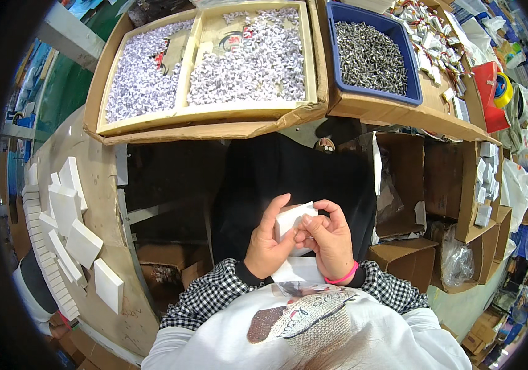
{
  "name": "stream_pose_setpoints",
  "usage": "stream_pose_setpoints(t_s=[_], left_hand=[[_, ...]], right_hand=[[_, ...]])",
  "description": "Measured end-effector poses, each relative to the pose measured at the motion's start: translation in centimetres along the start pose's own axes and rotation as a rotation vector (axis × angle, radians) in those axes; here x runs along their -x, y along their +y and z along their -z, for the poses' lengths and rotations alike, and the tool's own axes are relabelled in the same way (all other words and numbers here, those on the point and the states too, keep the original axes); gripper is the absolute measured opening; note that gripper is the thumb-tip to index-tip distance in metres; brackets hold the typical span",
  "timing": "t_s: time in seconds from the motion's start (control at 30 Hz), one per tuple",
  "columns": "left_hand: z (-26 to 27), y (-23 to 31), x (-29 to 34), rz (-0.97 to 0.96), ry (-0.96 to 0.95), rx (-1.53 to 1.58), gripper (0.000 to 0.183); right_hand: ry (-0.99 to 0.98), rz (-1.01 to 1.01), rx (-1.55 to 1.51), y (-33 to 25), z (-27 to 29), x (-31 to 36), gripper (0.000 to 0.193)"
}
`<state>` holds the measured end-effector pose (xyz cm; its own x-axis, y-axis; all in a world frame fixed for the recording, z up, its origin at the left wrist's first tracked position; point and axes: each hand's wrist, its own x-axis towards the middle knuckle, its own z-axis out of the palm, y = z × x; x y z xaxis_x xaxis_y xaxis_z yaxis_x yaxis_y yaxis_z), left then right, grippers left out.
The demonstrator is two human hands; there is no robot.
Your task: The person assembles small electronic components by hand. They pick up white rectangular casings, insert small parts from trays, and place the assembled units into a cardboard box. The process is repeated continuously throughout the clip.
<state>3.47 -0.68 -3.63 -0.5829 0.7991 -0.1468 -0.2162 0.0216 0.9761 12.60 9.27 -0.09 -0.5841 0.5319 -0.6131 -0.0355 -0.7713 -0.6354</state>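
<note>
A small white rectangular box (291, 220) sits between my two hands, close in front of my body. My left hand (266, 248) grips its left side, with the thumb below and a finger stretched up along the edge. On the other side, my right hand (333, 245) has a finger over the box's upper right corner and its thumb pressed at the front face. Whether a small part is pinched in the right fingertips cannot be made out. Another white piece (298, 269) shows below the hands, against my shirt.
A divided wooden tray (184, 86) of small white parts stands ahead, beside a blue bin (416, 80) of metal screws. White boxes (110, 285) lie loose and in a row on the left table (129, 320). Open cartons (402, 265) are at right. Another person's arm (32, 287) shows far left.
</note>
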Motion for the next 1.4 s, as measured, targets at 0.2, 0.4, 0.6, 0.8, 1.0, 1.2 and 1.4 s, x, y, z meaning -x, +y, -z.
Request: stream_pose_setpoints(t_s=[0.2,0.4,0.6,0.8,1.0,1.2,1.4], left_hand=[[0.7,0.0,-0.2,-0.026,-0.096,-0.117,0.036],[0.3,0.2,-0.4,-0.015,-0.01,-0.167,0.018],[-0.3,0.0,-0.8,-0.035,0.092,-0.254,0.016],[0.4,-0.2,-0.4,0.197,0.08,-0.184,0.036],[2.3,-0.9,0.1,0.136,0.154,0.429,0.056],[4.7,-0.6,-0.2,0.284,0.243,0.951,0.044],[3.5,-2.2,0.9,0.331,0.185,0.846,0.036]], right_hand=[[-0.015,0.026,0.028,0.4,0.0,-0.1,0.036],[-0.009,-0.064,0.23,-0.4,0.8,0.0,0.059],[-0.115,-0.246,0.573,-0.6,1.9,-0.2,0.056],[-0.233,0.117,1.339,-0.5,4.1,-0.9,0.049],[-0.304,0.227,1.172,-0.9,2.7,-2.1,0.031],[-0.526,0.135,1.297,-7.7,-5.2,-1.7,0.034],[-0.947,0.339,1.498,-7.8,-18.3,-1.1,0.035]])
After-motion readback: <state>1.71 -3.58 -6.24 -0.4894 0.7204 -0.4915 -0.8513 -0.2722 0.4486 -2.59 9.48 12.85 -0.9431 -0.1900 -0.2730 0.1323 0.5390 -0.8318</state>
